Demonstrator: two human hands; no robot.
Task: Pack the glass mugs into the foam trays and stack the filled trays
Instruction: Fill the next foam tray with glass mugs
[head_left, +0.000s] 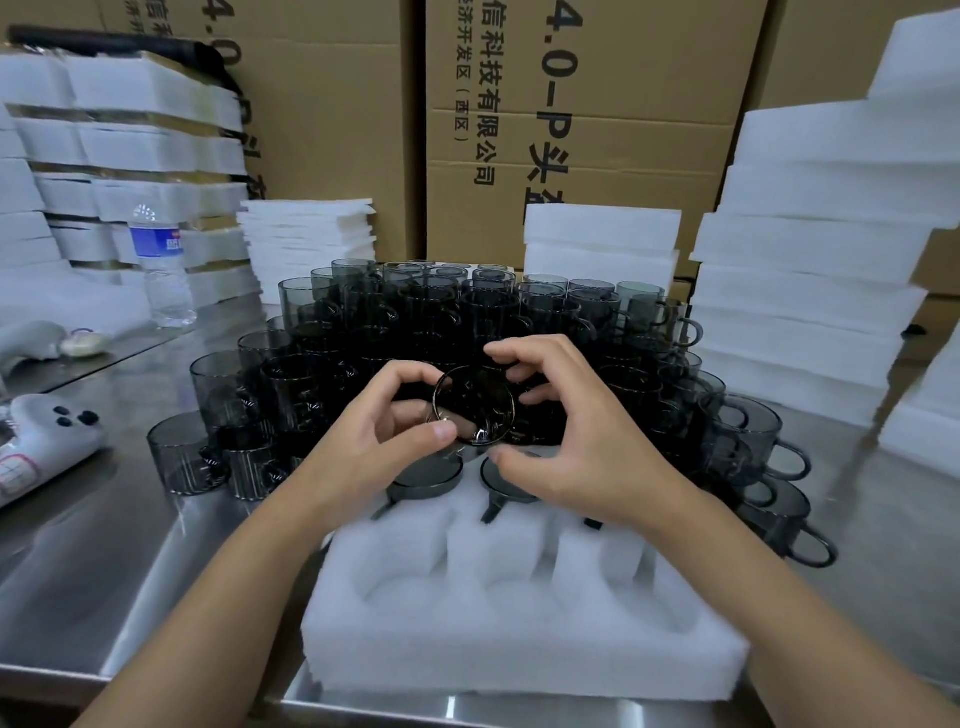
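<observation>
Your left hand (384, 431) and right hand (566, 436) each curl a grip round one smoky grey glass mug (474, 405), held tilted over the white foam tray (519, 660); two seated mugs (426, 475) show in its far row.

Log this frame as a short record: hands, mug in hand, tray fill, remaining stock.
left hand: grips held mug
right hand: fingers curled round held mug's other side
held mug: smoked glass, above foam tray's far row
foam tray: two seated mugs visible in far row; near pockets empty
loose mugs: crowded on steel table behind tray
water bottle: upright, far left
</observation>
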